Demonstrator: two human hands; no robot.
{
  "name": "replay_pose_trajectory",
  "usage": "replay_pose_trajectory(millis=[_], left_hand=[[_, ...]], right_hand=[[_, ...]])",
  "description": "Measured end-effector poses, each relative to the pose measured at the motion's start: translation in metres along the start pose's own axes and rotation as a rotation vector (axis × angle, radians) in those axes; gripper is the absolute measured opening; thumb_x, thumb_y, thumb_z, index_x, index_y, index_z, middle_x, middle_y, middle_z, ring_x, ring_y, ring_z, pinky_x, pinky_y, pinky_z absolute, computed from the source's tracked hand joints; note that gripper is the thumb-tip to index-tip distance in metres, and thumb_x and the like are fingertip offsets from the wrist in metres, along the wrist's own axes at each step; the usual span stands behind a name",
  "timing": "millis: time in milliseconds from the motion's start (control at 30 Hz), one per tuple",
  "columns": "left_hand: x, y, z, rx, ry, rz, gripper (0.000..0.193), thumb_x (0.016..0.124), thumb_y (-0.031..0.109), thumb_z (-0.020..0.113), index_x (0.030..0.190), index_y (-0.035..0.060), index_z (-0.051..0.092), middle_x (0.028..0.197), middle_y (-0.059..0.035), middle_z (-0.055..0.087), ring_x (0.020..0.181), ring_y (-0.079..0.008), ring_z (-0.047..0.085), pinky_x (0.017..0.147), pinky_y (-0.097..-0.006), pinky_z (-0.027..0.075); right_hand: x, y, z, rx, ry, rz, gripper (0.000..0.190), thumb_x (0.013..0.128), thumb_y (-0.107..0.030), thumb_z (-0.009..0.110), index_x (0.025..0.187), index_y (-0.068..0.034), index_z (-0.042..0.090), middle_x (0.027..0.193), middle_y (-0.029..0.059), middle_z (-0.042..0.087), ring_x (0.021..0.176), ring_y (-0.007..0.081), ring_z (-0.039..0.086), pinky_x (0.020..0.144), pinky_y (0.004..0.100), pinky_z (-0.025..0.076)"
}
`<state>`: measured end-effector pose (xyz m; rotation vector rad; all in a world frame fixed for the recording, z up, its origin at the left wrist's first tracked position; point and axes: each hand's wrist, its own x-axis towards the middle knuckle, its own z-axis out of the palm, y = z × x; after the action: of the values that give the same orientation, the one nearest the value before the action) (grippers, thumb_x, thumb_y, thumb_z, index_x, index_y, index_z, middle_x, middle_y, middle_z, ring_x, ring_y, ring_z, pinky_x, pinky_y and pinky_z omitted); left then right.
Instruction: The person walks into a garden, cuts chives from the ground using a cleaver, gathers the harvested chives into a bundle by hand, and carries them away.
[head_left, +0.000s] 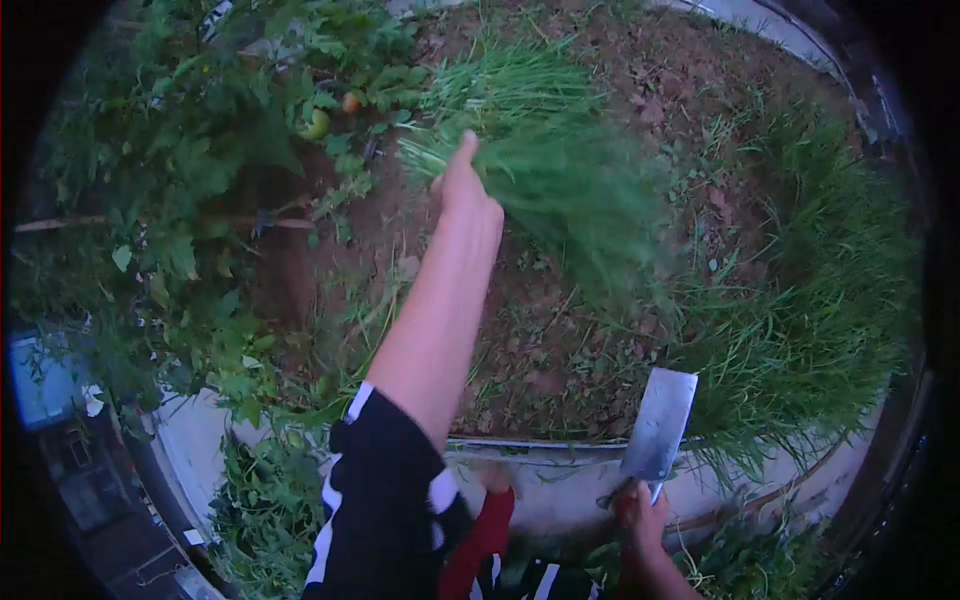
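My left hand (466, 184) reaches out over the soil bed, its fingers around a bunch of long green grass-like leaves (585, 202). The bunch is blurred, with its pale cut ends to the left and its leaf tips to the right. Just beyond it lies a pile of similar leaves (517, 82) on the ground, ends also to the left. Low in the view, my right hand (646, 517) grips the handle of a cleaver (660, 424). Its broad metal blade points away from me, over the bed's near edge.
Leafy tomato plants (172, 150) fill the left, bearing a green tomato (315, 125) and a reddish one (350, 103). Uncut grass-like leaves (810, 337) stand at the right. A pale low wall (555, 495) borders the bed in front of my red-clad legs (476, 544).
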<state>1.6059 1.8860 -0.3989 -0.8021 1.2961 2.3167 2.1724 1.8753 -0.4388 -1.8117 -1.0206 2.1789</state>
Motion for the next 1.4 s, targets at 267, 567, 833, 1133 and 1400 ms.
replay_pose_trajectory(millis=[267, 567, 833, 1133, 1400], left_hand=[[-0.004, -0.03, -0.037, 0.503, 0.03, -0.174, 0.095, 0.07, 0.067, 0.062, 0.14, 0.0116, 0.03, 0.143, -0.021, 0.027, 0.128, -0.0402, 0.032, 0.095, -0.053, 0.038], [-0.098, -0.099, -0.332, 2.075, -0.437, 0.403, 0.065, 0.072, 0.029, 0.072, 0.122, -0.0031, 0.045, 0.131, -0.0271, 0.039, 0.123, -0.0369, 0.04, 0.102, -0.0431, 0.033], [-0.049, -0.012, -0.388, 2.726, -0.455, 0.63, 0.078, 0.073, 0.028, 0.068, 0.135, -0.0035, 0.033, 0.139, -0.0223, 0.033, 0.131, -0.0319, 0.03, 0.109, -0.0418, 0.023], [-0.032, 0.013, -0.441, 2.765, -0.137, 0.275, 0.016, 0.089, 0.018, 0.046, 0.093, 0.0079, 0.056, 0.082, -0.0099, 0.067, 0.081, -0.0278, 0.065, 0.083, -0.0443, 0.043], [-0.035, 0.015, -0.442, 2.605, -0.222, 0.336, 0.019, 0.09, 0.024, 0.045, 0.093, 0.01, 0.057, 0.079, -0.0124, 0.067, 0.077, -0.0283, 0.065, 0.075, -0.0444, 0.046]], right_hand=[[-0.043, -0.051, 0.032, -0.093, 0.129, -0.093, 0.01, 0.09, -0.015, 0.053, 0.089, -0.005, 0.052, 0.068, -0.0024, 0.05, 0.054, 0.0054, 0.043, 0.047, 0.0212, 0.034], [0.003, 0.005, 0.063, -0.624, -0.185, 0.014, 0.019, 0.09, -0.023, 0.057, 0.08, -0.007, 0.054, 0.062, -0.0053, 0.045, 0.053, 0.0057, 0.039, 0.047, 0.0242, 0.032], [0.057, 0.054, 0.178, -0.859, -0.486, -0.261, 0.027, 0.088, -0.026, 0.06, 0.084, 0.0, 0.055, 0.058, 0.0031, 0.044, 0.056, 0.0123, 0.039, 0.052, 0.0296, 0.037], [0.102, 0.105, 0.308, -0.906, -0.686, -0.344, 0.033, 0.088, -0.032, 0.059, 0.084, 0.001, 0.057, 0.062, 0.0138, 0.055, 0.055, 0.0254, 0.051, 0.056, 0.0367, 0.042], [0.121, 0.143, 0.337, -1.054, -0.708, -0.267, 0.038, 0.088, -0.037, 0.057, 0.084, 0.0, 0.058, 0.066, 0.0196, 0.058, 0.064, 0.037, 0.059, 0.061, 0.0429, 0.046]])
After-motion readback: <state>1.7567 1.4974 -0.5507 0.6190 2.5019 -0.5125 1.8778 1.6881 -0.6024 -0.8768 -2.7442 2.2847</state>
